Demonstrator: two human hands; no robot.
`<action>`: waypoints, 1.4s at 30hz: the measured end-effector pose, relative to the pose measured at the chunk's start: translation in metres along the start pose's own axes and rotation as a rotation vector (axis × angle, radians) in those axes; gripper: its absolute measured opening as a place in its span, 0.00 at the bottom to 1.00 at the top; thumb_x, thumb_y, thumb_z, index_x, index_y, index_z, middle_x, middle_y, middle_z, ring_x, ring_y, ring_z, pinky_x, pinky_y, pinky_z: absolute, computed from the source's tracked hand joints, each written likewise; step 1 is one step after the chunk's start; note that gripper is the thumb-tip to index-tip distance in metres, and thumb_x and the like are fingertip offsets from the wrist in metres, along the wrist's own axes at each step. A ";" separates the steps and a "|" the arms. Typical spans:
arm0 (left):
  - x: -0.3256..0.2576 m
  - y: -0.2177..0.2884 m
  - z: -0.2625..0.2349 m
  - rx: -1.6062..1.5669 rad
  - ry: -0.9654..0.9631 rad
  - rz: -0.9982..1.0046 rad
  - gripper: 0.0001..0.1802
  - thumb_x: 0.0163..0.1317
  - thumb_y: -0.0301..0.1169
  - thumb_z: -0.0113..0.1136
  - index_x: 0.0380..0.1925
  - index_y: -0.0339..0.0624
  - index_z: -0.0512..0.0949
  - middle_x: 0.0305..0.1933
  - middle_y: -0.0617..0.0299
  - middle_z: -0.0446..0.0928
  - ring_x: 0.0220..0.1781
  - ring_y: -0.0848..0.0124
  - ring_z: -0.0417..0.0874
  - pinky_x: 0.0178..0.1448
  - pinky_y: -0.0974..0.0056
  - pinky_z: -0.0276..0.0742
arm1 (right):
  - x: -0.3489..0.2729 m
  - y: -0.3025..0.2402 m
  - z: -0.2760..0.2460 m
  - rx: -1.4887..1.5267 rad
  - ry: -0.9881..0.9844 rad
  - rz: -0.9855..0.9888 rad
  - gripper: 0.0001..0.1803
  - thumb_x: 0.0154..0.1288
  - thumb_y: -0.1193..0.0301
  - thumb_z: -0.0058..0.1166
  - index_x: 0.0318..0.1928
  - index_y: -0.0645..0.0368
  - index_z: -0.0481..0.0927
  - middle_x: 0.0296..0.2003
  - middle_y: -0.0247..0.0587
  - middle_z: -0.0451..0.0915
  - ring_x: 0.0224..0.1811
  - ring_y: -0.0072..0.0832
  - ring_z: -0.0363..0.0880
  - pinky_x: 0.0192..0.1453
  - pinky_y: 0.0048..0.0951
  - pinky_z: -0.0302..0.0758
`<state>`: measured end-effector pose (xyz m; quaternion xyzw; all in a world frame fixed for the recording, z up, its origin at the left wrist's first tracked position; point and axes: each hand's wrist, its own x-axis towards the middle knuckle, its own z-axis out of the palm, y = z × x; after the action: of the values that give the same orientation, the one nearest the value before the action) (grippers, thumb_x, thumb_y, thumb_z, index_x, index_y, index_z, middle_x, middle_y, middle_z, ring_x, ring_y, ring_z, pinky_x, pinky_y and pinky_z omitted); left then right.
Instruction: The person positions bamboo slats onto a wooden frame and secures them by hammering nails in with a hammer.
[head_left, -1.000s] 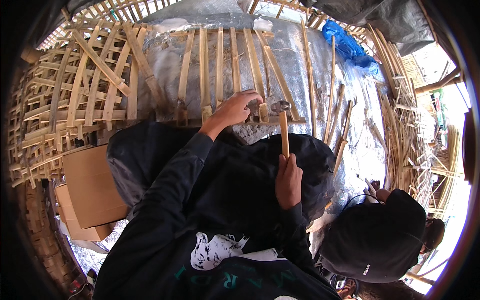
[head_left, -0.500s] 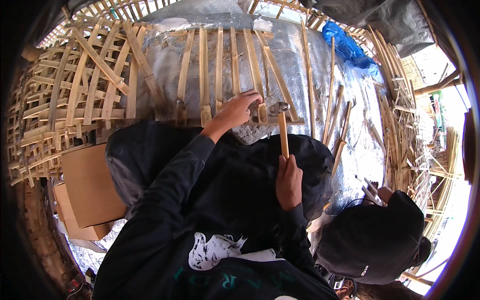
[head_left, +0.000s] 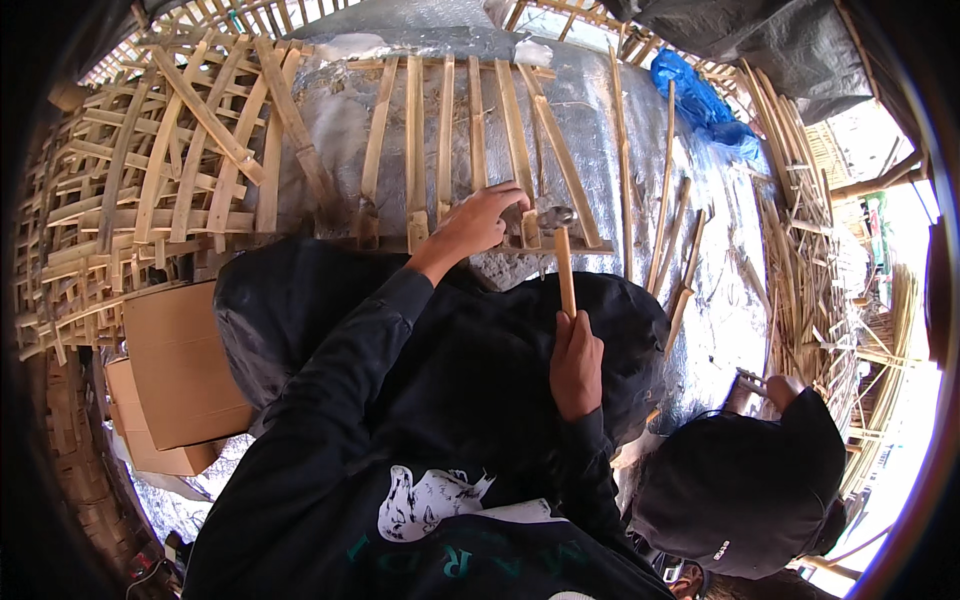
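My right hand (head_left: 577, 365) is wrapped round the wooden handle of a hammer (head_left: 566, 272). The hammer's metal head is just right of the near end of a bamboo slat (head_left: 515, 125). Closed fingers of my left hand (head_left: 472, 225) rest at that slat's near end; anything small pinched between them is hidden. Several slats lie side by side, running away from me. Their near ends meet a bamboo crosspiece (head_left: 585, 246) in front of my knees, and another crosspiece (head_left: 545, 72) lies under their far ends. A grey block (head_left: 497, 270) shows beneath the near crosspiece.
On the left stands a woven bamboo lattice (head_left: 120, 190), with cardboard boxes (head_left: 185, 365) below it. Loose bamboo strips (head_left: 660, 190) lie right on the silvery sheet (head_left: 725, 290). A blue plastic bag (head_left: 695, 95) is beyond. Close at lower right, another person in a black cap (head_left: 740, 490) handles a tool.
My two hands and the hammer have hardly moved against the slats. The view has shifted slightly. At lower right the other person's head has dipped and their hands and tool have changed position.
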<state>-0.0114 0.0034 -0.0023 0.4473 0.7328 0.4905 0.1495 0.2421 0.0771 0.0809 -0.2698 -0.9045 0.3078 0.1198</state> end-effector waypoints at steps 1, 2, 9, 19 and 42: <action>0.002 0.001 0.000 0.006 0.020 0.014 0.25 0.53 0.12 0.49 0.51 0.40 0.78 0.55 0.50 0.80 0.60 0.42 0.80 0.58 0.47 0.77 | 0.000 -0.002 0.001 0.000 0.026 0.049 0.15 0.83 0.69 0.52 0.37 0.64 0.68 0.25 0.65 0.74 0.30 0.67 0.73 0.32 0.60 0.63; 0.003 -0.001 0.000 0.018 0.009 0.026 0.25 0.53 0.12 0.49 0.52 0.40 0.78 0.56 0.51 0.80 0.60 0.42 0.79 0.58 0.47 0.77 | -0.001 0.004 0.007 -0.016 0.031 0.010 0.14 0.83 0.69 0.52 0.38 0.64 0.68 0.24 0.64 0.74 0.30 0.67 0.74 0.32 0.61 0.63; 0.003 0.001 0.001 0.020 0.028 0.027 0.26 0.51 0.11 0.49 0.50 0.40 0.79 0.55 0.50 0.79 0.59 0.42 0.80 0.57 0.48 0.78 | -0.004 0.003 0.006 -0.038 0.042 0.034 0.15 0.83 0.68 0.52 0.37 0.63 0.66 0.23 0.66 0.75 0.28 0.67 0.75 0.29 0.62 0.63; 0.004 -0.008 0.003 0.050 0.016 0.030 0.27 0.52 0.09 0.48 0.51 0.40 0.78 0.55 0.50 0.79 0.57 0.41 0.81 0.54 0.48 0.78 | -0.001 0.005 -0.002 -0.031 -0.024 -0.040 0.14 0.83 0.67 0.51 0.40 0.63 0.67 0.25 0.67 0.76 0.29 0.68 0.76 0.30 0.63 0.65; 0.002 -0.005 -0.001 0.034 -0.001 0.030 0.26 0.52 0.10 0.51 0.51 0.40 0.79 0.55 0.52 0.79 0.58 0.42 0.81 0.55 0.47 0.78 | 0.001 0.008 0.000 -0.090 0.029 -0.138 0.13 0.84 0.67 0.50 0.41 0.63 0.67 0.25 0.65 0.76 0.29 0.67 0.75 0.32 0.63 0.65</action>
<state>-0.0152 0.0039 -0.0056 0.4610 0.7340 0.4801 0.1348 0.2444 0.0826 0.0760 -0.2167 -0.9319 0.2540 0.1417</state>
